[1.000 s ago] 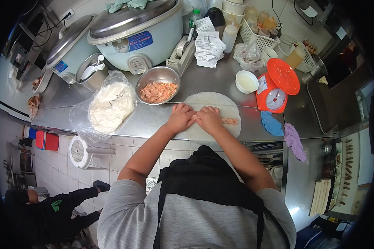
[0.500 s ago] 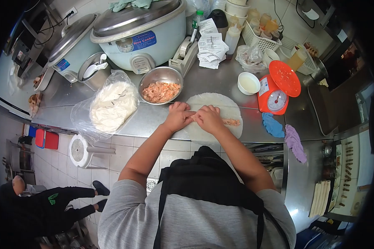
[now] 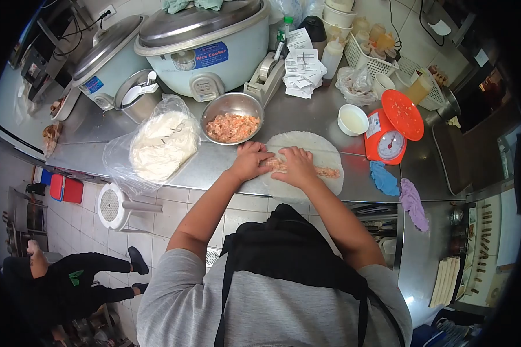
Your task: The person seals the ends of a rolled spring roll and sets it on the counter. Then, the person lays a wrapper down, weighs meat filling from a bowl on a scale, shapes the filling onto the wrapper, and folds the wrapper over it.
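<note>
A round, thin white wrapper sheet [image 3: 325,146] lies flat on the counter, its near side reaching over the front edge. Across its middle runs a strip of orange-pink minced filling [image 3: 329,173]. At the wrapper's left side rests my left hand [image 3: 250,162], thumb and forefinger apart around the filling's left end. My right hand [image 3: 298,168] lies over the middle of the strip, fingers spread, partly covering it. Just behind my left hand stands a steel bowl [image 3: 207,130] with more minced filling inside. Left of it, a stack of white wrappers [image 3: 162,144] sits in a clear plastic bag.
Two large rice cookers [image 3: 237,58] line the back left, beside a steel pot [image 3: 134,101] with white scoops. To the right are a white bowl [image 3: 353,120], an orange scale [image 3: 382,141], and blue [image 3: 384,178] and purple [image 3: 411,203] cloths. Another person [image 3: 63,283] is at lower left.
My right hand's fingers have spread and lifted off the pinch, showing more filling between my hands. The view has shifted slightly. The other person at lower left has moved an arm.
</note>
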Available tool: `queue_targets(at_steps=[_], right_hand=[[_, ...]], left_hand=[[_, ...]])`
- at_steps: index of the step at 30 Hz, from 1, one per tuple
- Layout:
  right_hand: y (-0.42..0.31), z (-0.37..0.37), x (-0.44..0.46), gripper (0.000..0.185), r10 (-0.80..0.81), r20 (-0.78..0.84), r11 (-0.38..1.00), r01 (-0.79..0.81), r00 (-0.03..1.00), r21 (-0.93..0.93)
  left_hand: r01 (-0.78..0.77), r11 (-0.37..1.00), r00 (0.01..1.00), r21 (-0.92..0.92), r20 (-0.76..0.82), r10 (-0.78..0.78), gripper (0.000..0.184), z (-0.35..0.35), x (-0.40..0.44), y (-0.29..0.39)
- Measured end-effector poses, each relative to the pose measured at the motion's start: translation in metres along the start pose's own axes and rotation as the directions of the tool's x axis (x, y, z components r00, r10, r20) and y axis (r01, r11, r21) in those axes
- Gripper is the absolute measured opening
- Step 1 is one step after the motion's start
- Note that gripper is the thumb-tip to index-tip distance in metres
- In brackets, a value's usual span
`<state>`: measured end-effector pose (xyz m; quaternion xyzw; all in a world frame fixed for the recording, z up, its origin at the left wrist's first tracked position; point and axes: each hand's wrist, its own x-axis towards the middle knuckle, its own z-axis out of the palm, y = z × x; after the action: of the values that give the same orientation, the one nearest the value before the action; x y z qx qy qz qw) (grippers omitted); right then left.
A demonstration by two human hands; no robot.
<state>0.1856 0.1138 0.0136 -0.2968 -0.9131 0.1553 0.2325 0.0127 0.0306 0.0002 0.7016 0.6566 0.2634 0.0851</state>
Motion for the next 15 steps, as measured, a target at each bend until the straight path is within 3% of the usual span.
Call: queue_targets(at_steps=[6, 15], right_hand=[[0.010, 0.005, 0.001, 0.030, -0.140, 0.068, 0.990, 0.139, 0.988, 0.011], [0.003, 0.014, 0.003, 0.025, -0.096, 0.030, 0.994, 0.097, 0.995, -0.059]], left_hand=[[0.022, 0.998, 0.999, -0.064, -0.044, -0.025, 0.041, 0.001, -0.006, -0.001], [0.056, 0.998, 0.993, -0.031, -0.103, -0.059, 0.030, 0.009, -0.006, 0.004]])
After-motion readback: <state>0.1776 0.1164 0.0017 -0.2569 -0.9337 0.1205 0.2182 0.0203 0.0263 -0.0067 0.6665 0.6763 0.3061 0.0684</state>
